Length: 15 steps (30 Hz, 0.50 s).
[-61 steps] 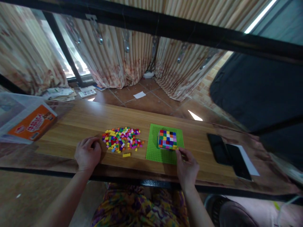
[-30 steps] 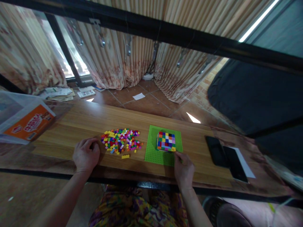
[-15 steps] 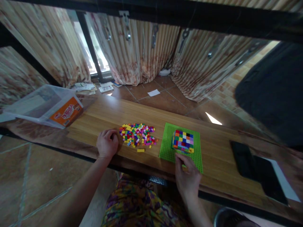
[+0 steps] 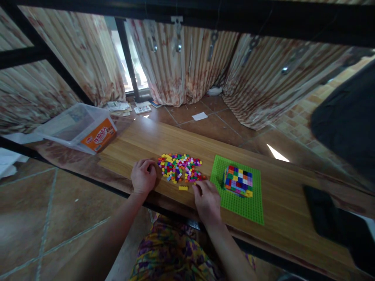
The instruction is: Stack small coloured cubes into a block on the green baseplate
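My left hand [image 4: 143, 176] rests on the wooden table just left of a loose pile of small coloured building bricks [image 4: 181, 166]. Its fingers are curled, and nothing shows in them. My right hand [image 4: 208, 201] reaches to the pile's lower right edge, thumb and fingertips closed around a small yellow brick [image 4: 194, 183], which is mostly covered. A longer yellow brick [image 4: 183, 188] lies alone between the hands. Farther right, a block built of many-coloured bricks [image 4: 238, 180] stands on a green studded baseplate [image 4: 249, 212].
A clear plastic bin [image 4: 70, 134] with an orange label stands at the table's left end. Dark flat objects [image 4: 325, 210] lie at the right end. A black metal bar [image 4: 199, 27] crosses above the table. Beyond are curtains [image 4: 187, 66] and a tiled floor with papers.
My right hand has moved left from the front of the built block to the loose pile's edge. My left hand stays beside the pile. The whole view has shifted slightly.
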### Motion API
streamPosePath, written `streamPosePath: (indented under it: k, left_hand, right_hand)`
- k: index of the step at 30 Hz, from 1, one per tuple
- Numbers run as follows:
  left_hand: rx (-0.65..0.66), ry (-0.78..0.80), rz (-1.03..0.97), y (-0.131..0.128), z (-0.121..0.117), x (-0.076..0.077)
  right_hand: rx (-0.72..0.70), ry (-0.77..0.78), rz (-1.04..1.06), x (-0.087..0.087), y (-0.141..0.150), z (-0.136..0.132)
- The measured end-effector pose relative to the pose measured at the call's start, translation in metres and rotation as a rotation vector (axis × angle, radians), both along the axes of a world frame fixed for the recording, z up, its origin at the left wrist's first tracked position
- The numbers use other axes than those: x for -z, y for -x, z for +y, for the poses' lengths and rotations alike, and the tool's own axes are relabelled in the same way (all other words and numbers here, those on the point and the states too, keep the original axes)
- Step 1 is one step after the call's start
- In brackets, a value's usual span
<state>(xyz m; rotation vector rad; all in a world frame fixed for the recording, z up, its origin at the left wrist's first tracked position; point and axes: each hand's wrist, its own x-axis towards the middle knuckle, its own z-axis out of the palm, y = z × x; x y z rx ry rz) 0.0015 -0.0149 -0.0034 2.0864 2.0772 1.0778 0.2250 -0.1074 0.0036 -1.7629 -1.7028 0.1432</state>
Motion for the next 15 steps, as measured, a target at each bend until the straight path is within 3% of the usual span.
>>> streamPosePath:
  k: [15]
  left_hand:
    - [-0.004, 0.008, -0.001, -0.0008, -0.0003, -0.0025]
  right_hand:
    - [-0.026, 0.01, -0.096, 0.0026, 0.006, -0.0005]
